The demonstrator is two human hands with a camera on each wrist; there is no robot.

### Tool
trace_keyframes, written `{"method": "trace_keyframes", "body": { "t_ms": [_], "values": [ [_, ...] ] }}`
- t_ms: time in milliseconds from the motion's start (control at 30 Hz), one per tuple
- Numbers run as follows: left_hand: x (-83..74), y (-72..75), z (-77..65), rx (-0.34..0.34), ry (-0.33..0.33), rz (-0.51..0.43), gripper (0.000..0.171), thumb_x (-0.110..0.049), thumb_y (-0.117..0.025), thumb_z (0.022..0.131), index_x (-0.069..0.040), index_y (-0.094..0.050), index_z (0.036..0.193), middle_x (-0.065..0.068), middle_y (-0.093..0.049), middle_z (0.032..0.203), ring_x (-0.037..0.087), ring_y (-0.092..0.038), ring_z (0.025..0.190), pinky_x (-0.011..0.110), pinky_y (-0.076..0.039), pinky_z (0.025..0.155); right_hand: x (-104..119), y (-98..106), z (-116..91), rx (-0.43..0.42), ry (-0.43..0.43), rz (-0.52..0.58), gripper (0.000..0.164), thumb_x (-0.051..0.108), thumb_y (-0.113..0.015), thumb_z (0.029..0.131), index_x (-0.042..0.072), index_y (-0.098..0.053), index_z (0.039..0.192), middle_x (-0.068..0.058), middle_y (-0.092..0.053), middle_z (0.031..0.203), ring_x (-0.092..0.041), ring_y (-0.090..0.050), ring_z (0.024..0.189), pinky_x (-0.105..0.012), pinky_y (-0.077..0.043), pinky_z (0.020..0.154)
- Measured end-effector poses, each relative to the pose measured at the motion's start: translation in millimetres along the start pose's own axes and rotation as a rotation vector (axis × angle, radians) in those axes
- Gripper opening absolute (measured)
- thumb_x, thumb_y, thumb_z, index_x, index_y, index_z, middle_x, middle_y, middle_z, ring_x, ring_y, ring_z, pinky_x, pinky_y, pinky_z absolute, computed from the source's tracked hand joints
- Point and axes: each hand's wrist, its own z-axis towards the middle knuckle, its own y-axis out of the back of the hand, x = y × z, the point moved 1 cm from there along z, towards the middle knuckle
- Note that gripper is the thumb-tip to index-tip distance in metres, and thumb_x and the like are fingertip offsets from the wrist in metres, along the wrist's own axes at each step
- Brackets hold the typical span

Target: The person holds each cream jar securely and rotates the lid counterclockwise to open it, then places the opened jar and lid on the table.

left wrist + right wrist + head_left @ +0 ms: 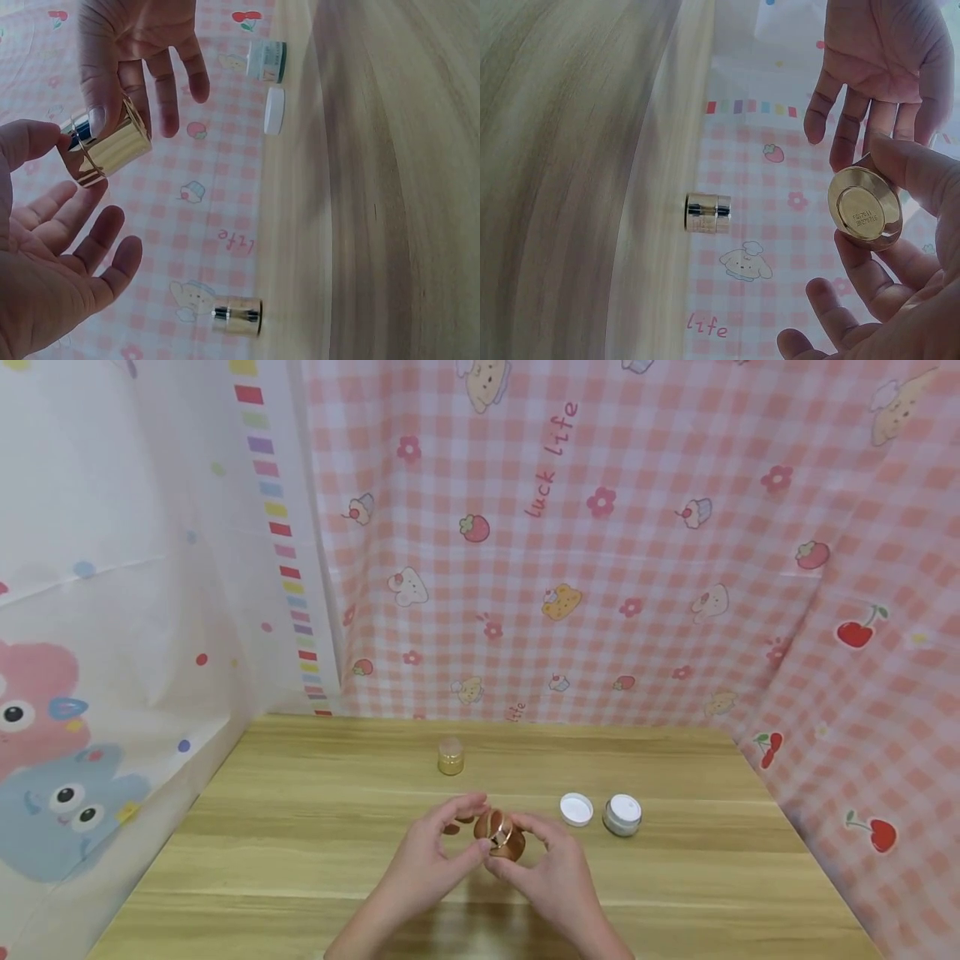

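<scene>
Over the front middle of the table, both hands hold one small shiny gold cosmetic jar (501, 835) tilted between them. My left hand (438, 847) pinches the lid end between thumb and fingertips, its other fingers spread. My right hand (558, 868) grips the base end with thumb and fingers. In the left wrist view a thin seam rings the gold jar (120, 148) between the two hands. The right wrist view shows the round gold base (861, 208) with small printed code turned to the camera.
Farther back on the table (337, 793) stands another small gold jar (451, 757). Right of the hands lies a white lid (577, 810), beside a greyish jar (622, 817) with a white top. Patterned cloths (525, 552) hang behind and at both sides.
</scene>
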Motion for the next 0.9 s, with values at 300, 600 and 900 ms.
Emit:
{"method": "trace_keyframes", "body": {
  "t_ms": [300,600,900],
  "values": [
    [-1.5,0.9,-0.2,0.024,0.034,0.013,0.048,-0.035,-0.078,0.098,-0.018,-0.066,0.142,-0.006,-0.074,0.131,0.019,-0.065,0.12,0.043,-0.053,0.104,1.3,0.8,-0.9,0.001,0.011,-0.016,0.047,0.024,-0.1,0.073,0.023,-0.081,0.116,0.004,-0.08,0.12,-0.022,-0.071,0.121,-0.05,-0.054,0.108],
    [-1.7,14.4,1.9,0.152,-0.063,0.102,0.054,-0.04,-0.076,0.099,-0.02,-0.062,0.147,-0.005,-0.07,0.136,0.02,-0.063,0.124,0.05,-0.053,0.107,0.5,2.0,-2.0,0.024,0.038,-0.039,0.044,0.022,-0.1,0.073,0.027,-0.081,0.112,0.004,-0.08,0.121,-0.023,-0.071,0.123,-0.053,-0.054,0.109],
    [-4.0,14.8,5.0,0.168,-0.122,0.155,0.042,-0.032,-0.079,0.097,-0.015,-0.071,0.135,-0.012,-0.073,0.12,0.011,-0.063,0.113,0.036,-0.054,0.101,-0.3,0.9,-3.7,0.038,0.07,-0.089,0.046,0.022,-0.1,0.073,0.027,-0.08,0.115,0.009,-0.08,0.117,-0.022,-0.07,0.121,-0.053,-0.055,0.107]
  ]
}}
